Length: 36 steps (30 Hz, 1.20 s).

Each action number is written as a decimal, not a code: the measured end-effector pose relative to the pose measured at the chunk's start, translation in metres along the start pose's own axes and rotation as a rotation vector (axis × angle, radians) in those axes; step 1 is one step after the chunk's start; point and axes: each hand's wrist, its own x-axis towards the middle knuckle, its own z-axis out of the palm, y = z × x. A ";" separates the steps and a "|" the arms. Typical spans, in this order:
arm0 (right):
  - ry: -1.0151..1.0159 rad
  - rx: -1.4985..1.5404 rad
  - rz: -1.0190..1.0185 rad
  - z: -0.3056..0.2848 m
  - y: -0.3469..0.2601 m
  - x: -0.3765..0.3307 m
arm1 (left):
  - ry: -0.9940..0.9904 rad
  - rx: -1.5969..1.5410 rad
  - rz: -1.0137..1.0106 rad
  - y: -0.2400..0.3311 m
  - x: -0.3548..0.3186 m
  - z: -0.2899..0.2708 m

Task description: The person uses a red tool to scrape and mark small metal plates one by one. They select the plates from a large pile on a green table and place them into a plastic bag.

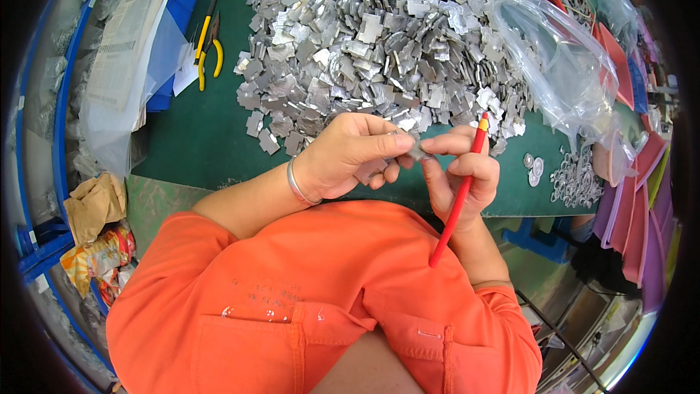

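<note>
Now | step: left hand (343, 157) pinches small metal plate (417, 152) above green table (204, 138) edge | right hand (463, 175) grips red stick tool (459, 197), fingertips touching plate | next, judged: steady tool contact needed

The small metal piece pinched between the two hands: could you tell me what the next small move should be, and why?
Probably bring the tip of the red tool onto the small metal piece. The left hand and right hand both pinch the piece, while the tool lies along the right palm, its tip pointing away above the fingers.
</note>
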 end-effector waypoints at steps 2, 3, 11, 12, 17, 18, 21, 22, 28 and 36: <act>0.092 0.151 0.120 0.009 -0.002 -0.005 | 0.050 0.019 0.044 0.000 0.000 0.002; 0.154 0.258 0.203 0.012 -0.002 -0.003 | 0.066 0.035 0.081 0.000 -0.001 0.003; 0.028 0.390 0.617 0.017 -0.005 0.018 | 0.174 0.175 0.245 0.000 -0.009 -0.004; 0.030 0.447 0.691 0.016 -0.007 0.028 | 0.163 0.145 0.231 0.002 -0.009 -0.005; -0.006 0.365 0.791 0.015 -0.001 0.102 | 0.218 -0.078 0.363 0.006 -0.014 -0.015; -0.018 0.312 0.739 0.022 0.006 0.122 | 0.234 -0.096 0.375 0.009 -0.017 -0.019; -0.120 0.241 0.627 0.040 0.033 0.181 | 0.240 -0.121 0.408 0.012 -0.021 -0.022; -0.086 0.323 0.606 0.047 0.048 0.196 | 0.227 -0.126 0.406 0.012 -0.021 -0.021; 0.027 0.520 0.558 0.056 0.106 0.221 | 0.263 -0.160 0.385 0.017 -0.029 -0.024; -0.407 -0.171 0.411 0.011 0.082 0.153 | 0.225 -0.145 0.341 0.018 -0.027 -0.028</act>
